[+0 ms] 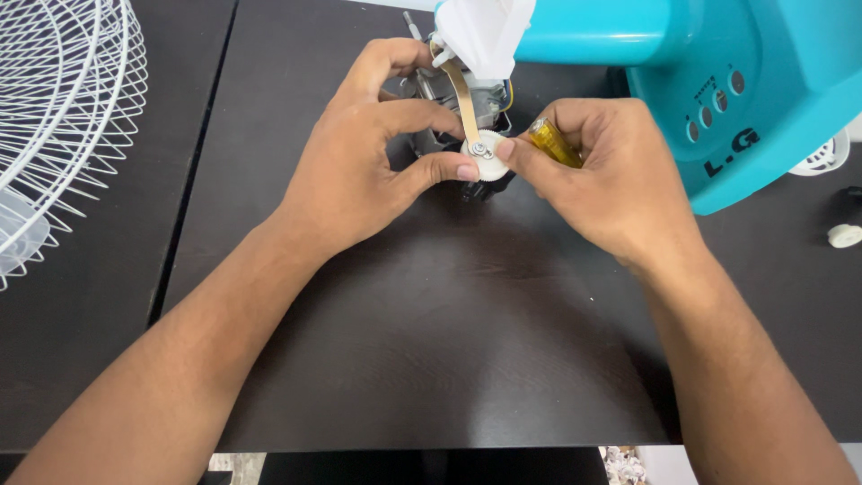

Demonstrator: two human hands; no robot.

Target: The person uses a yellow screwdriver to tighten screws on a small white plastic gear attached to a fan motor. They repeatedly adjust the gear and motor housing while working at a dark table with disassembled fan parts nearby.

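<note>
Dark tabletop [431, 359] carries all. Teal fan body [718, 81] lies top right, w/ its motor [449, 90] exposed at centre top; white wire guard [63, 117] far left, well apart. Small white knob [844, 235] at right edge.

Left hand [368, 153] wraps round the motor, thumb tip pressed on the white gear [488, 162] at motor's lower end. A tan metal link arm [464, 99] runs from upper housing down to the screw at gear's centre. Right hand [611, 171] is closed round a yellow screwdriver [554, 144]; only the handle shows, tip hidden, & its forefinger touches the gear's right edge.

To do this step well, imo: keep left thumb firm on the gear so it can't spin, motor braced vs. the tabletop. Keep link arm's eye centred over the screw. Seat driver tip square in the screw head before turning, light pressure, since plastic teeth & a small screw strip easily. Mind the screw doesn't drop into the motor.
</note>
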